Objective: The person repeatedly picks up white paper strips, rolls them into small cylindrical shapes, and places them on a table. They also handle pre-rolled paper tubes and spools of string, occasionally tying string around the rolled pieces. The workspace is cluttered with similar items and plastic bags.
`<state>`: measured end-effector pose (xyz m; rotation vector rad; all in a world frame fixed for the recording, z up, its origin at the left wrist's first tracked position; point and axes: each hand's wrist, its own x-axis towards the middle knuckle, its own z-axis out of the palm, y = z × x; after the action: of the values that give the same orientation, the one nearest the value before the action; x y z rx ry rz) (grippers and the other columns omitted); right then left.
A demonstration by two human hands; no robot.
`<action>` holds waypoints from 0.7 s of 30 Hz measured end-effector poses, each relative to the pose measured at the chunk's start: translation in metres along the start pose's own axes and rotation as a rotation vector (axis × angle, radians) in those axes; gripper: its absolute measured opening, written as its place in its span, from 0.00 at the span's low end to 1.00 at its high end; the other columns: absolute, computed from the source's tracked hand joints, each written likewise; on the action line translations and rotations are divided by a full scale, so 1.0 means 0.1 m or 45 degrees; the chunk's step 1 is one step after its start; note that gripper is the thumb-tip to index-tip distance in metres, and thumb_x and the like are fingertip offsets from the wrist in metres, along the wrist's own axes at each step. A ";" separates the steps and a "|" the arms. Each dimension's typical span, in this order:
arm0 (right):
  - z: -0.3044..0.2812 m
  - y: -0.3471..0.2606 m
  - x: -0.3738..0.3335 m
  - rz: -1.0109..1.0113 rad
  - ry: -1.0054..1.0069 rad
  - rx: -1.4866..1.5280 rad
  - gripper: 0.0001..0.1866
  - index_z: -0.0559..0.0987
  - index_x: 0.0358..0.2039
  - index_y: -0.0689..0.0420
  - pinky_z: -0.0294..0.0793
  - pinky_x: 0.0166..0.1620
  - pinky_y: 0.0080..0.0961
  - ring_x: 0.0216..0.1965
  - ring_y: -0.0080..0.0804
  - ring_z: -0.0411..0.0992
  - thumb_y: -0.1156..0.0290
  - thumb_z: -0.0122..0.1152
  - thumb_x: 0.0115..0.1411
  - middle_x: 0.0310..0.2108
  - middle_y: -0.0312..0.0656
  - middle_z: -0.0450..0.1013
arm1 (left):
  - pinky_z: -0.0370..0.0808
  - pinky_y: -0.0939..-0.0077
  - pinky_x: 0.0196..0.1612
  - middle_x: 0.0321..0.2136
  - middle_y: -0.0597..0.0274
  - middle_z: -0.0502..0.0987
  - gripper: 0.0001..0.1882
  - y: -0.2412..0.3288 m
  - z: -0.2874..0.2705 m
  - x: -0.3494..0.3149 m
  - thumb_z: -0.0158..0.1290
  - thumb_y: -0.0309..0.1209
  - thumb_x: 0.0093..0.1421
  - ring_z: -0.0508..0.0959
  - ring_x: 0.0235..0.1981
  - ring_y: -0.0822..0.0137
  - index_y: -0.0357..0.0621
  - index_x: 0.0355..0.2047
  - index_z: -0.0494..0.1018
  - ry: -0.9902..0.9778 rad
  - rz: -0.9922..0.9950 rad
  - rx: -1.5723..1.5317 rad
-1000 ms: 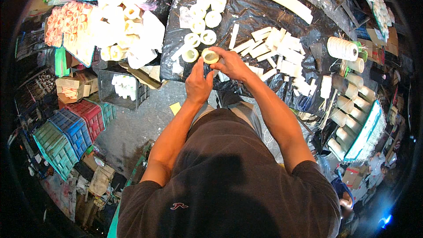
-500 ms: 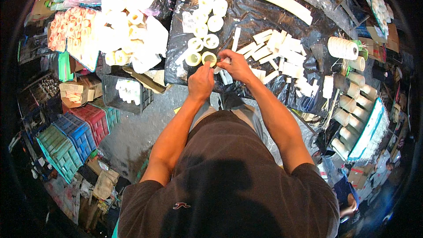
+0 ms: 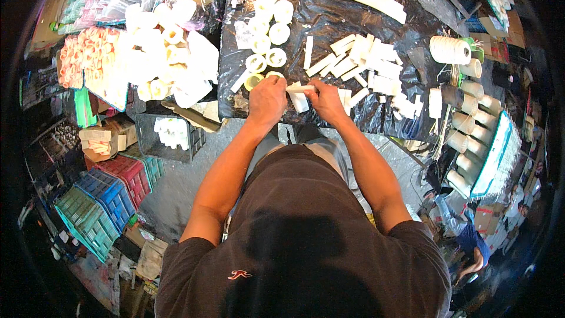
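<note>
My right hand (image 3: 327, 101) pinches the right end of a short pale strip (image 3: 301, 89) at the table's near edge. The strip lies level, its left end close to my left hand (image 3: 268, 101). That hand's fingers are curled and point away from me, right at a pale round cup-like piece (image 3: 274, 75) that they partly cover; what they grip is hidden. Just left stands another round piece with a yellowish hollow (image 3: 253, 82). Below the strip, a white flat piece (image 3: 299, 103) hangs or lies at the edge; I cannot tell which.
More round white pieces (image 3: 276, 57) run in rows up the black-covered table (image 3: 294, 0). Loose pale strips (image 3: 347, 62) are heaped on the right, near a large thread cone (image 3: 449, 50). Plastic crates (image 3: 103, 194) stand lower left. Another person (image 3: 471, 241) is at lower right.
My right hand has moved right and a little nearer, and the pale strip now shows between my hands. My left hand has shifted slightly. The person at lower right shows more.
</note>
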<state>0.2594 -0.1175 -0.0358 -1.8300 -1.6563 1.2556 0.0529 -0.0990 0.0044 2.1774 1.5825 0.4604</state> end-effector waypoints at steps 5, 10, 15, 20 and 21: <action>-0.18 -0.49 -0.24 0.017 0.185 0.187 0.14 0.82 0.46 0.62 0.75 0.33 0.33 0.27 0.36 0.75 0.67 0.65 0.65 0.27 0.49 0.79 | 0.75 0.53 0.33 0.28 0.52 0.77 0.09 -0.11 -0.09 -0.14 0.57 0.22 0.52 0.79 0.31 0.46 0.42 0.36 0.77 0.071 0.030 -0.109; -0.13 -0.99 -0.33 -0.443 0.328 0.083 0.13 0.80 0.44 0.64 0.78 0.37 0.41 0.34 0.54 0.79 0.69 0.63 0.64 0.35 0.55 0.79 | 0.78 0.55 0.40 0.34 0.49 0.80 0.15 -0.22 -0.09 -0.31 0.57 0.19 0.49 0.81 0.35 0.46 0.40 0.40 0.77 0.073 0.067 -0.204; 0.21 -0.87 -0.15 -0.498 0.352 -0.177 0.13 0.77 0.46 0.60 0.77 0.33 0.44 0.30 0.52 0.77 0.70 0.63 0.62 0.29 0.50 0.75 | 0.79 0.57 0.44 0.39 0.49 0.81 0.20 -0.27 -0.09 -0.32 0.58 0.17 0.47 0.81 0.39 0.46 0.38 0.43 0.77 0.052 0.164 -0.253; 0.37 -0.77 -0.09 -0.312 0.427 0.081 0.10 0.77 0.44 0.62 0.76 0.31 0.39 0.26 0.44 0.76 0.75 0.62 0.63 0.28 0.48 0.75 | 0.78 0.56 0.42 0.39 0.52 0.80 0.20 -0.36 -0.14 -0.18 0.59 0.17 0.45 0.80 0.39 0.47 0.37 0.42 0.76 0.009 0.319 -0.216; 0.38 -0.74 -0.11 -0.213 0.435 0.196 0.10 0.77 0.44 0.62 0.76 0.30 0.38 0.26 0.42 0.76 0.76 0.61 0.63 0.28 0.46 0.75 | 0.78 0.56 0.42 0.38 0.53 0.79 0.20 -0.38 -0.16 -0.15 0.59 0.18 0.44 0.80 0.39 0.48 0.38 0.41 0.76 -0.018 0.340 -0.188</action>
<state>0.1863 -0.1206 0.0042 -1.6656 -1.4483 0.9133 0.0095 -0.1012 -0.0008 2.2790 1.2123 0.6195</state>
